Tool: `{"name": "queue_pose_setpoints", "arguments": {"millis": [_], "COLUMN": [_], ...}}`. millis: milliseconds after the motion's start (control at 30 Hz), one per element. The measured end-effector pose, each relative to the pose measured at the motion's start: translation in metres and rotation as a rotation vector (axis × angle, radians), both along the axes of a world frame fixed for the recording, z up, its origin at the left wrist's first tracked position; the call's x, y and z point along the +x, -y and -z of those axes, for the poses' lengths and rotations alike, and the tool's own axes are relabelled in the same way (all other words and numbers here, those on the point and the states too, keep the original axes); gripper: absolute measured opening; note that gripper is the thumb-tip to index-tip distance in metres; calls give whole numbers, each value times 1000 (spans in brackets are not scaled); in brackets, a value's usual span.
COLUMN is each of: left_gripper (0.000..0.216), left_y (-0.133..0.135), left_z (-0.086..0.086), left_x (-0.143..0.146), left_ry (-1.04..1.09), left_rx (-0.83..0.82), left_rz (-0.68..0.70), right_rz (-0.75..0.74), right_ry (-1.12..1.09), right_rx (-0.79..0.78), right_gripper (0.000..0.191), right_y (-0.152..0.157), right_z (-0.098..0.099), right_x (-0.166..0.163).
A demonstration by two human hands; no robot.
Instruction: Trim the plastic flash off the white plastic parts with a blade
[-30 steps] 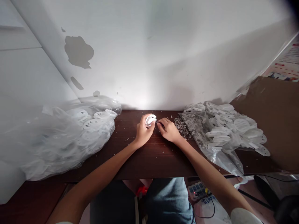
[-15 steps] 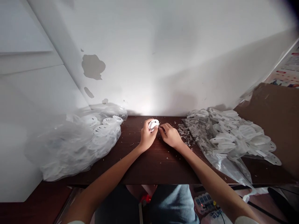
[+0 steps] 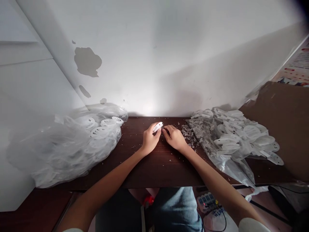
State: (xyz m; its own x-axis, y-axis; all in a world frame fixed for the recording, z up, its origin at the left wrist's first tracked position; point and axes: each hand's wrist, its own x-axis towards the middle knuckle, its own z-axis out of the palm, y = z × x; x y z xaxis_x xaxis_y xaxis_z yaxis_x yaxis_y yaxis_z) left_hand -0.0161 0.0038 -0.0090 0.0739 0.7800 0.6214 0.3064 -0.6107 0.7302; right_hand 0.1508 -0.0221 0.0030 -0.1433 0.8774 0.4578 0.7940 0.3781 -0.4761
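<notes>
My left hand (image 3: 150, 139) is closed around a small white plastic part (image 3: 158, 126), holding it edge-on just above the dark wooden table (image 3: 154, 167) near the wall. My right hand (image 3: 174, 137) is closed in a pinch right beside that part, its fingertips against it; what it pinches is too small to make out. A pile of like white plastic parts (image 3: 241, 133) lies on a clear bag to the right. A large clear bag (image 3: 72, 145) with more white parts sits to the left.
Grey shavings (image 3: 189, 132) are strewn on the table and on the right bag. A brown cardboard box (image 3: 285, 122) stands at the far right. A white wall with peeled patches rises behind the table. Under the table edge lie a power strip (image 3: 207, 203) and cables.
The white part in my left hand has turned from face-on to edge-on. Both hands stay together at the same spot; the camera view has shifted slightly.
</notes>
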Motion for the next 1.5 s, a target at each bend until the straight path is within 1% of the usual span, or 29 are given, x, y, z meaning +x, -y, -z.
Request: {"name": "queue_pose_setpoints", "arguments": {"millis": [200, 500, 833, 1033, 1233, 1333, 1500], "left_gripper": [28, 30, 30, 30, 31, 30, 28], "left_y": [1, 1, 1, 3, 0, -1, -4], "left_z": [-1, -1, -1, 0, 5, 5, 1], "left_x": [0, 0, 1, 1, 1, 1, 0], "left_ry": [-18, -35, -56, -56, -51, -30, 43], "left_rx": [9, 6, -35, -29, -21, -42, -128], "left_rz": [-2, -28, -40, -67, -55, -48, -6], "right_rz": [27, -6, -88, -125, -89, -71, -96], "right_ry": [4, -18, -58, -78, -73, -61, -105], "right_rx": [28, 38, 86, 104, 70, 48, 38], "right_gripper": [22, 21, 18, 18, 22, 22, 19], "right_y": [0, -1, -6, -10, -10, -10, -10], "right_z": [-1, 0, 4, 9, 14, 14, 8], "right_x": [3, 4, 8, 4, -4, -5, 1]}}
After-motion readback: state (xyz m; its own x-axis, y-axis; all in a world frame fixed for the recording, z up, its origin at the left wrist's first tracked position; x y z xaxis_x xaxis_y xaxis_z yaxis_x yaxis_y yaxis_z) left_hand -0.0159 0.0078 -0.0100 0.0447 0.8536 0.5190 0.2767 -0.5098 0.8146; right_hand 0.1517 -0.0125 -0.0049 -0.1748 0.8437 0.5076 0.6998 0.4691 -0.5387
